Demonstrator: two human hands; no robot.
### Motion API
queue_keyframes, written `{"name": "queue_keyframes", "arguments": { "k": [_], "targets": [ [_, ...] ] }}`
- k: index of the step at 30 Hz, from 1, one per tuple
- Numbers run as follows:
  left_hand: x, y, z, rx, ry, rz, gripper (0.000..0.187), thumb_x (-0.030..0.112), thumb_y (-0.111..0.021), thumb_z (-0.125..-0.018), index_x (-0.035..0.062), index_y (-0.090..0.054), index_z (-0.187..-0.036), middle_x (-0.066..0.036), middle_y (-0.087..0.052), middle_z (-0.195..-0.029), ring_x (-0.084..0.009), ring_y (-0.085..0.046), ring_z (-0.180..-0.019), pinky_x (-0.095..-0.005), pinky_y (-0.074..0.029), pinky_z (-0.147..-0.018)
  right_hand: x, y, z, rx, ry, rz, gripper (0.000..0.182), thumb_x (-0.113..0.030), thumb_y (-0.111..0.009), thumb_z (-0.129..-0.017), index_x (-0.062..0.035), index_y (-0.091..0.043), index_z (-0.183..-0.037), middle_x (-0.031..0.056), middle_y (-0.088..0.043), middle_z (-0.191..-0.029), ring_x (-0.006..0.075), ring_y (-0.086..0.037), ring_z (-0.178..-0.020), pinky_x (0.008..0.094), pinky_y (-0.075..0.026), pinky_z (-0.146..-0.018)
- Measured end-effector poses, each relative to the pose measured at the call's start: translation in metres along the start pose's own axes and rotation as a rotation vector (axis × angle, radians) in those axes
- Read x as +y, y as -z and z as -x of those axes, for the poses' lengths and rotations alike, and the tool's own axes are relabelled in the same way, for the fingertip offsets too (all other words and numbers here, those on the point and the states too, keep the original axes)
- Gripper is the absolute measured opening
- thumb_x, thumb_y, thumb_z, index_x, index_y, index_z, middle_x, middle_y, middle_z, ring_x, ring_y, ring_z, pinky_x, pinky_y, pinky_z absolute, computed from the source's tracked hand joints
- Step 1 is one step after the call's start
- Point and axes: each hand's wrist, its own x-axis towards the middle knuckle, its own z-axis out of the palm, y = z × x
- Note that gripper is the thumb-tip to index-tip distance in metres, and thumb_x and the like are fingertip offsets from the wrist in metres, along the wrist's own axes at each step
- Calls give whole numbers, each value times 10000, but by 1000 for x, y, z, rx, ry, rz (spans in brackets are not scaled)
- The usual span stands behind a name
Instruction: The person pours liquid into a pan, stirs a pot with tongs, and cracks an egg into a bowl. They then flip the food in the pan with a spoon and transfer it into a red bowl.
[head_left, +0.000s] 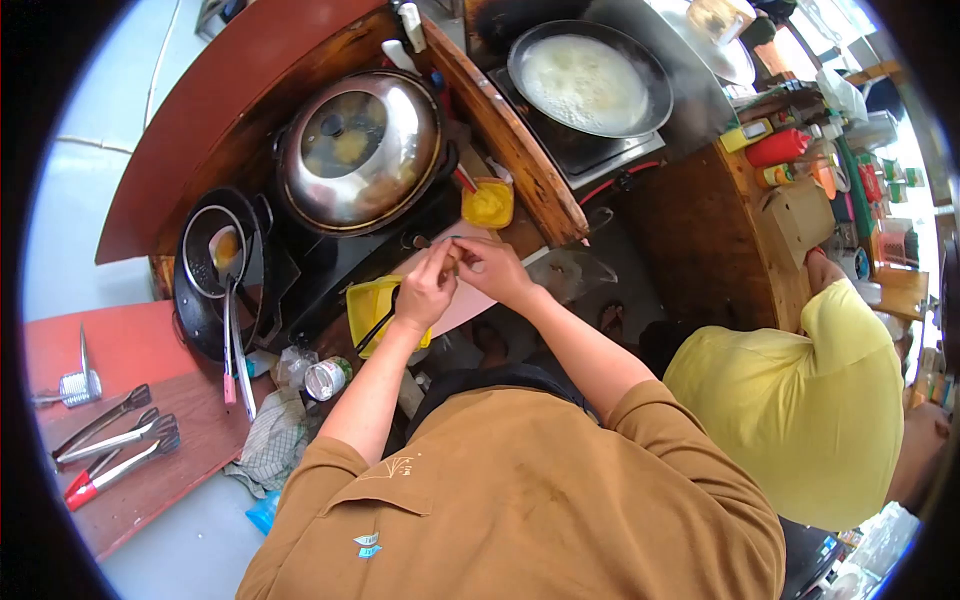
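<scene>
My left hand (430, 288) and my right hand (497, 273) meet over a pink board (463, 307). Fingers of both are closed together at the tips, and whatever small thing they may hold is too hidden to name. Just beyond them stands a yellow tub (488, 204) with yellow contents and a red-handled utensil. Below my left hand is a yellow container (366, 303) with a black-handled utensil (378, 328) leaning across it. A covered wok with a domed metal lid (350, 180) sits farther off to the left.
At left, a black pan (190, 310) holds a strainer (208, 215) and tongs (232, 345). More tongs (125, 440) lie on the red table (190, 440). A large pan of bubbling liquid (585, 85) stands beyond a wooden partition (520, 140). A person in yellow (790, 400) is at right.
</scene>
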Motion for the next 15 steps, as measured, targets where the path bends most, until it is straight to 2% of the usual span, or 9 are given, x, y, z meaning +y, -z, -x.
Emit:
{"name": "queue_keyframes", "arguments": {
  "k": [1, 3, 4, 5, 7, 9, 11, 13, 15],
  "targets": [
    [0, -1, 0, -11, -8, 12, 559, -1, -674, -820, 9, -567, -1369, -219, -678, -1185, -276, -733, -809, -372, -607, -725, -1, 0, 0, 12, -10, 7, 377, -119, -733, -838, -12, -679, -1195, 125, -738, -995, 233, -733, -894, 331, -576, -797],
    [-1, 1, 0, -177, 419, 338, 535, 3, -668, -863, 4, -554, -1386, -169, -697, -1097, -160, -714, -727, -309, -597, -640, 0, 1, -1, -48, -295, -203, 370, -186, -759, -859, -1, -700, -1174, 105, -759, -930, 160, -735, -848, 303, -568, -769],
    [1, 2, 1, -174, 538, 635, 518, 17, -672, -893, -19, -537, -1393, -130, -684, -1061, -97, -665, -681, -260, -564, -578, 3, -1, 0, -21, -320, -305, 369, -220, -773, -865, -1, -715, -1156, 90, -770, -916, 128, -729, -843, 288, -565, -762],
    [2, 3, -1, -189, 531, 637, 518, 17, -672, -893, -19, -537, -1393, -130, -684, -1061, -97, -665, -681, -260, -564, -578, 6, 5, 3, -5, -324, -305, 369, -220, -773, -865, -1, -715, -1156, 90, -770, -916, 128, -729, -843, 288, -565, -762],
    [9, 8, -7, -241, 587, 957, 520, 18, -677, -895, -36, -524, -1389, -138, -680, -1070, -127, -656, -651, -266, -558, -559, -7, 17, 11, -36, -364, -352, 391, -235, -786, -862, -5, -716, -1171, 103, -770, -942, 133, -730, -868, 283, -566, -768],
    [22, 8, -12, -284, 625, 983, 529, 14, -680, -894, -43, -503, -1389, -137, -678, -1054, -133, -646, -642, -273, -561, -557, -17, 37, 31, -27, -379, -291, 382, -234, -786, -874, -5, -719, -1173, 90, -767, -926, 130, -723, -862, 285, -570, -766],
    [38, -1, -14, -334, 753, 1092, 535, 20, -685, -895, -33, -493, -1391, -131, -677, -1047, -136, -650, -656, -279, -572, -566, -14, 54, 62, 147, -382, -563, 301, -148, -723, -933, 55, -699, -1154, 85, -756, -961, 103, -701, -827, 260, -569, -727],
    [60, -17, -17, -385, 796, 1138, 531, 18, -684, -899, -21, -489, -1391, -120, -678, -1026, -140, -653, -668, -286, -581, -573, 38, 77, 105, 297, -474, -500, 285, -145, -720, -929, 53, -700, -1134, 94, -750, -978, 122, -700, -804, 268, -572, -735],
    [82, -41, -16, -525, 858, 1106, 526, 36, -689, -902, 13, -504, -1394, -109, -688, -1022, -133, -647, -668, -283, -583, -589, 84, 107, 134, 611, -649, -160, 310, -230, -773, -887, 19, -725, -1065, 94, -740, -908, 152, -692, -795, 312, -568, -747]
  ]
}}
